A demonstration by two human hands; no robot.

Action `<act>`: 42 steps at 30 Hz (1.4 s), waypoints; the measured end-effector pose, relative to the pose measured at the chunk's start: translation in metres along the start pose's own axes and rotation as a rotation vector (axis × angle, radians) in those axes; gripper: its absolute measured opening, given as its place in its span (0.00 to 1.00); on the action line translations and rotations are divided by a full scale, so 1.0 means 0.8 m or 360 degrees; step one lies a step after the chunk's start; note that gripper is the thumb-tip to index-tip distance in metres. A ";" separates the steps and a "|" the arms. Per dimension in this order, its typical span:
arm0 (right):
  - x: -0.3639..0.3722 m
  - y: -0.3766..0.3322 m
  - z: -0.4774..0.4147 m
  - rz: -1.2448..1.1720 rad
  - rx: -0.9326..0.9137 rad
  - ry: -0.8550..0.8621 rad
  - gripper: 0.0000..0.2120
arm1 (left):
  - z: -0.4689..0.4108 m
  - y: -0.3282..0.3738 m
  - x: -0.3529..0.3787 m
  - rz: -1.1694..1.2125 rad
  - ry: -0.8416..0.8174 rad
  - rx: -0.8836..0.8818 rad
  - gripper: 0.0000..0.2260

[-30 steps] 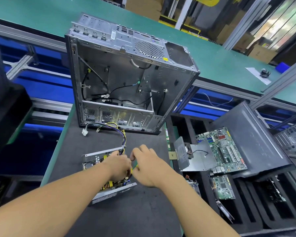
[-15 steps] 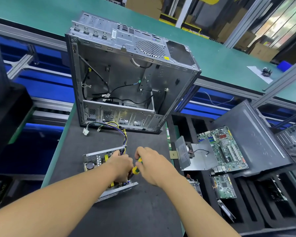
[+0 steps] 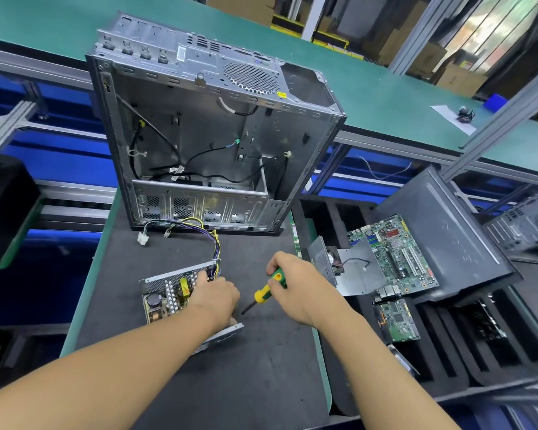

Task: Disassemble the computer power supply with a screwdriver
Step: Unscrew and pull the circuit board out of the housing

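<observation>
gripping a green-and-yellow screwdriver (image 3: 266,291), the right hand (image 3: 295,283) slants its shaft at the left hand (image 3: 213,294) resting on the open grey metal power supply (image 3: 165,294), grip unclear.
</observation>
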State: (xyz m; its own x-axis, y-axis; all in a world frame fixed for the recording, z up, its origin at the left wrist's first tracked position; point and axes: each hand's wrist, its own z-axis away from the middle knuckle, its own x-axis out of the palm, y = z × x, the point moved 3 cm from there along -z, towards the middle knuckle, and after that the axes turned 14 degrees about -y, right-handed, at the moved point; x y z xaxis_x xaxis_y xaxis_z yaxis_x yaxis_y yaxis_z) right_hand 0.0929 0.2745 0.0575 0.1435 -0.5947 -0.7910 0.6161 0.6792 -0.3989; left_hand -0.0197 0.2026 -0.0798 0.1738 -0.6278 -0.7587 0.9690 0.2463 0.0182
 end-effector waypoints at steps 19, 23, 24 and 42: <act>-0.057 0.065 0.061 -0.0086 0.0303 0.0500 0.03 | -0.013 0.004 -0.034 0.1883 0.0495 0.0268 0.05; -0.077 0.111 0.100 -0.0198 0.0563 0.0718 0.02 | -0.020 0.089 -0.031 0.2742 -0.0164 0.0258 0.07; -0.078 0.120 0.111 -0.0217 0.0592 0.0751 0.02 | -0.019 0.113 -0.025 0.2748 -0.0337 0.0242 0.07; -0.049 0.176 0.184 -0.0274 0.0808 0.0754 0.01 | -0.017 0.225 -0.060 0.1870 -0.0453 0.0600 0.14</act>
State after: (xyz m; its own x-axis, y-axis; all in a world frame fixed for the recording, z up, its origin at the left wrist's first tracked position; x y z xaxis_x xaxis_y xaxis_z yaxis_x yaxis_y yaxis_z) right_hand 0.2881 0.3301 0.1003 -0.2690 -0.3464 -0.8987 0.9007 0.2401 -0.3621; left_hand 0.1444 0.2872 -0.0491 0.9468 -0.3217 0.0062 0.1870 0.5660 0.8029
